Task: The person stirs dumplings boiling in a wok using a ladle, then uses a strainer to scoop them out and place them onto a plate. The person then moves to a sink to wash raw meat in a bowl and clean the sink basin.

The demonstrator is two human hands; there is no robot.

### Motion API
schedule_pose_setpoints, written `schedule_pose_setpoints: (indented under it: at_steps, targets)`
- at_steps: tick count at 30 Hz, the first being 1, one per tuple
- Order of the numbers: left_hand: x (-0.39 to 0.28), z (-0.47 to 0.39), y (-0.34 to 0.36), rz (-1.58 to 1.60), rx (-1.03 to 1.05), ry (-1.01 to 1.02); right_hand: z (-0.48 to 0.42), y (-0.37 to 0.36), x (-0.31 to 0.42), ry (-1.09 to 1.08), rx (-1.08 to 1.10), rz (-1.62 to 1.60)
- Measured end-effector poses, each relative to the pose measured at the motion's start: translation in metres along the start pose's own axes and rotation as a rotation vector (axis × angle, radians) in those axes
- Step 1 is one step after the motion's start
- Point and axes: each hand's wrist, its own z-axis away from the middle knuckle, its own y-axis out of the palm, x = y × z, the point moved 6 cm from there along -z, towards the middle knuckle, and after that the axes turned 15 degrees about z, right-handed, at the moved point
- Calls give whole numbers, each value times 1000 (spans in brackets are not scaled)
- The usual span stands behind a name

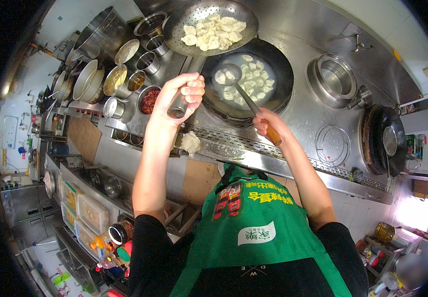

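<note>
My left hand (185, 94) is closed around the tubular handle of a perforated metal strainer (177, 35). Pale dumplings (216, 31) lie heaped in its bowl, which is raised over the far left rim of a black wok (286, 74). Inside the wok, more dumplings (255, 76) sit in cloudy liquid. My right hand (271, 124) grips the wooden handle of a metal ladle (249, 100). The ladle's bowl is at the left part of the liquid, with a few dumplings in or just beneath it; which of these cannot be told. A crumpled pale cloth (190, 143) lies near the counter's front edge, below my left hand.
Left of the wok stand a metal container of dark red food (150, 101), several seasoning pots and a tall stockpot (101, 31). To the right are nested metal basins (334, 78), a wire ring (332, 145) and stacked black woks (381, 141). A slotted drain (232, 139) runs along the front.
</note>
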Motion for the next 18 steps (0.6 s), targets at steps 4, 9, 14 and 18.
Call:
schedule_pose_setpoints:
  at_steps: [4, 9, 14, 18]
  targets:
    - [3, -4, -23, -4, -56, 46, 43, 2, 20, -6, -19, -67]
    - [9, -15, -67, -57, -149, 97, 97, -4, 47, -27, -193, 123]
    - [28, -15, -107, -109, -273, 75, 126, 9, 65, -117, -277, 245]
    - [49, -14, -114, -35, -291, -6, 124, 16, 76, -158, -318, 288]
